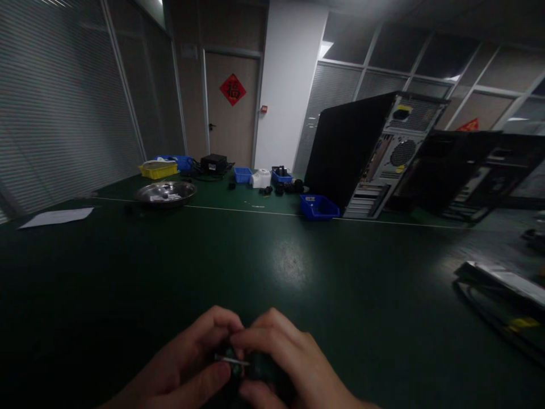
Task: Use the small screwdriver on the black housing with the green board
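My left hand [191, 358] and my right hand [287, 358] meet low in the middle of the view, over the near edge of the green table. The fingers of both are curled around a small dark part [235, 369] with a thin metal pin [232, 360] across it. A dark rounded piece [260, 366] sits within the right hand's grip. Whether these pieces are joined I cannot tell; the dim light and the fingers hide most of them.
On the green table [238, 255] stand a steel bowl [149, 200], a blue bin [319, 209] and a black computer tower [353, 147]. A dark device with cables [506, 289] lies at right, a paper sheet [57, 217] at left. Further back are a yellow tray [158, 170] and a black box [213, 163].
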The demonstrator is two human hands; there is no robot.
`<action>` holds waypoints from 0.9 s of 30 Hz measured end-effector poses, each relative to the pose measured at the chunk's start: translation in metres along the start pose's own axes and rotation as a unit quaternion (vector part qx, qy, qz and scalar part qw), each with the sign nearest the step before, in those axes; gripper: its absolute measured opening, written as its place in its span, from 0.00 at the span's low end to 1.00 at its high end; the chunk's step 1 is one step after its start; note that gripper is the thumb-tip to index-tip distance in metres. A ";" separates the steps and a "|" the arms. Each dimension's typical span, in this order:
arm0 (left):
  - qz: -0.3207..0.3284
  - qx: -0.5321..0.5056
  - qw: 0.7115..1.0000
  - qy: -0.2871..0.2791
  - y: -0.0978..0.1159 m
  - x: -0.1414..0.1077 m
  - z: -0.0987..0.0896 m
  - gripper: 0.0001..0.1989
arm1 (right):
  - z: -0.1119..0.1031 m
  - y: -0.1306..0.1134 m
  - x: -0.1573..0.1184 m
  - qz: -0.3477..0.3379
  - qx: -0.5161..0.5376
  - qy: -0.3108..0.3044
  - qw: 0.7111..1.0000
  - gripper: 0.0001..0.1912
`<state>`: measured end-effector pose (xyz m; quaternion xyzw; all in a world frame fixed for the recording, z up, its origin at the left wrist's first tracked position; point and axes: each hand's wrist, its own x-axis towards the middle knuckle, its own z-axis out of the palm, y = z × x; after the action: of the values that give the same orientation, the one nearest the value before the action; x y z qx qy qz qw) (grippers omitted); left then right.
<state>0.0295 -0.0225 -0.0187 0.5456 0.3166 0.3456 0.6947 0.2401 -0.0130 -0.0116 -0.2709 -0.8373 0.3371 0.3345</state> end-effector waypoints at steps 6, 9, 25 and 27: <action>-0.001 -0.061 0.997 -0.044 0.001 0.000 0.002 0.19 | -0.001 0.002 0.003 0.001 0.050 -0.025 0.998 0.16; 0.006 -0.032 0.999 -0.040 0.001 0.000 0.001 0.20 | -0.002 0.001 0.004 0.004 0.070 -0.019 0.997 0.15; 0.031 -0.055 0.998 -0.011 -0.008 0.009 -0.002 0.28 | -0.001 -0.003 0.004 0.021 0.076 0.009 0.997 0.14; 0.022 -0.050 0.998 -0.024 -0.006 0.009 -0.002 0.24 | 0.001 -0.002 0.003 0.019 0.068 0.017 0.997 0.14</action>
<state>0.0339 -0.0150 -0.0258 0.5255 0.2701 0.3627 0.7207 0.2375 -0.0126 -0.0099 -0.2689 -0.8013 0.3952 0.3598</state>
